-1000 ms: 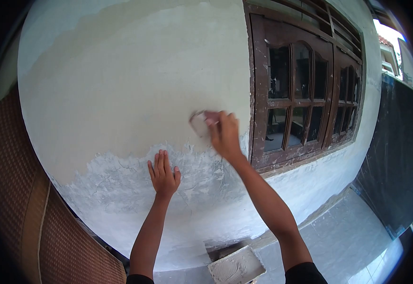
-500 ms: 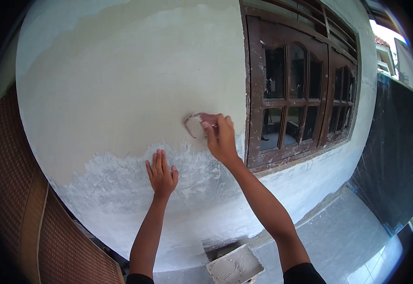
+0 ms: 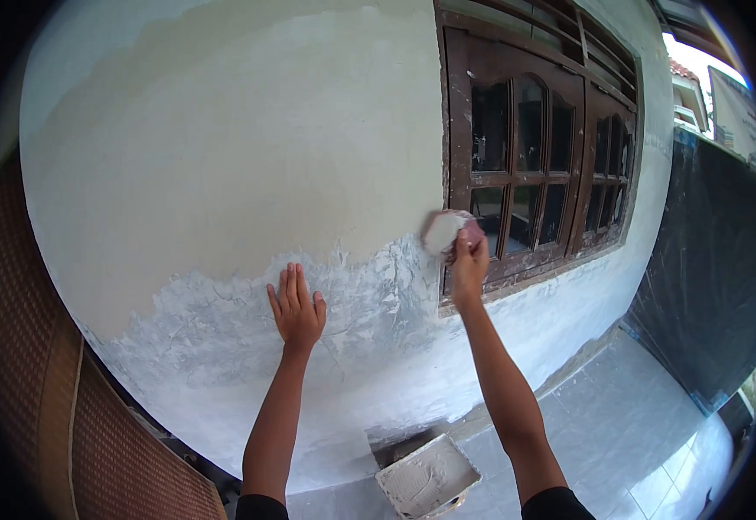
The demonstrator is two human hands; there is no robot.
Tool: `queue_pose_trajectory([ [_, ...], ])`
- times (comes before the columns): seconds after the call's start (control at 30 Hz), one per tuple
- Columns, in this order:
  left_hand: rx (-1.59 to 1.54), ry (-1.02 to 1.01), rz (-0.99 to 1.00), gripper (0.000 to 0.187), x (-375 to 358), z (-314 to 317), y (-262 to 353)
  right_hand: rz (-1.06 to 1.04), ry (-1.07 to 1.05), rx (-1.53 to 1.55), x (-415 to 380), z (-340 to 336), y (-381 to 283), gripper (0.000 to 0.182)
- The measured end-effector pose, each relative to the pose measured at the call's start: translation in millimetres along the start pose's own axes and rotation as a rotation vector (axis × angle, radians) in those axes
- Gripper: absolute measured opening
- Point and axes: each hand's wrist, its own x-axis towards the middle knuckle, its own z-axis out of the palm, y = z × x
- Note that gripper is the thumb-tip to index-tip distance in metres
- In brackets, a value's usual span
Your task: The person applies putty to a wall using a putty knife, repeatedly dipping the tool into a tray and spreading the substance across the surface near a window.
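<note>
My left hand (image 3: 299,310) lies flat against the wall (image 3: 248,156), fingers stretched upward, at the border between the smooth beige surface and the rough white-grey patch (image 3: 222,321). In my right hand (image 3: 470,264) is a reddish scraper (image 3: 447,234) with whitish paste on its face. The scraper is beside the left edge of the window frame, slightly blurred. My right fingers are closed round its right side.
A brown wooden window (image 3: 517,182) with glass panes fills the upper right. Below stands a tray of whitish paste (image 3: 428,477) on the grey tiled floor (image 3: 586,433). Woven brown panels (image 3: 127,442) are at left, and a dark sheet (image 3: 699,269) hangs at right.
My right hand has moved right with the scraper, from the beige wall to the window frame's edge. My left hand stays flat on the wall. The view has shifted slightly.
</note>
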Motion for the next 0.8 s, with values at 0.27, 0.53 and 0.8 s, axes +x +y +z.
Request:
queue_pose_trajectory([
  [0.27,-0.412,-0.207,-0.109,0.059,-43.2,-25.5,21.5,0.104,-0.214,-0.1,-105.0,4.6,7.0,0.024],
  [0.53,-0.646,-0.451,-0.195,0.052,-173.9,-45.9,50.5,0.342,-0.173,-0.225,-194.1,-94.9,61.9,0.024],
  [0.8,-0.701,-0.641,-0.496,0.041,-318.1,-82.2,96.7,0.582,-0.184,-0.437,-288.1,-231.9,105.2,0.025],
])
